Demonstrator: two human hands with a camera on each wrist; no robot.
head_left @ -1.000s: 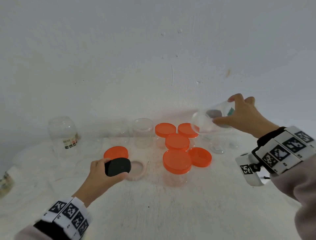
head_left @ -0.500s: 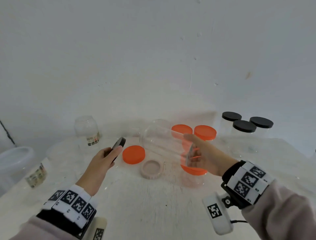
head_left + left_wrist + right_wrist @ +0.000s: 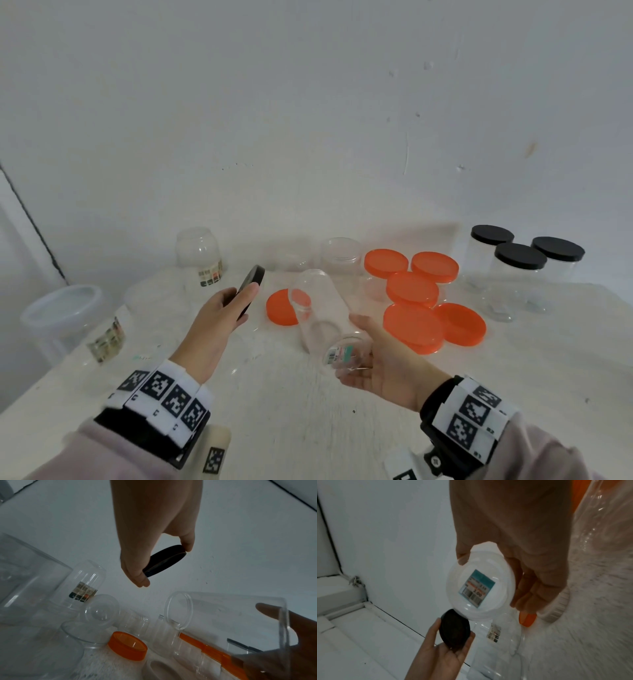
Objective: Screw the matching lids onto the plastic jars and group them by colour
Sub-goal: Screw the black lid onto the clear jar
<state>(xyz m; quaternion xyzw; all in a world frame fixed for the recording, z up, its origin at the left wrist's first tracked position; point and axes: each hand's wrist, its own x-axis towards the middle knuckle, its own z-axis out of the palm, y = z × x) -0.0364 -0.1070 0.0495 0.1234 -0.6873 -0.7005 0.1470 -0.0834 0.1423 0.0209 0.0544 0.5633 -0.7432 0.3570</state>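
Observation:
My left hand (image 3: 226,308) grips a black lid (image 3: 251,281) by its edge, tilted on its side above the table; the same black lid (image 3: 164,560) shows in the left wrist view, and the black lid (image 3: 454,630) in the right wrist view. My right hand (image 3: 376,359) holds a clear lidless jar (image 3: 322,315) by its base, lying nearly level with its mouth toward the lid, a short gap apart. A price sticker (image 3: 476,588) is on the jar's base. Several orange-lidded jars (image 3: 412,289) stand behind, and three black-lidded jars (image 3: 520,270) at the back right.
Loose orange lids lie flat on the white table (image 3: 308,428): one (image 3: 282,306) behind the held jar and one (image 3: 460,323) to the right. Open clear jars (image 3: 200,257) stand along the back left by the wall. A white tub (image 3: 63,310) sits at the far left.
My right hand has brought the clear jar down and in front of me, turning its mouth toward the black lid. The left hand has tilted the lid and moved slightly closer to the jar.

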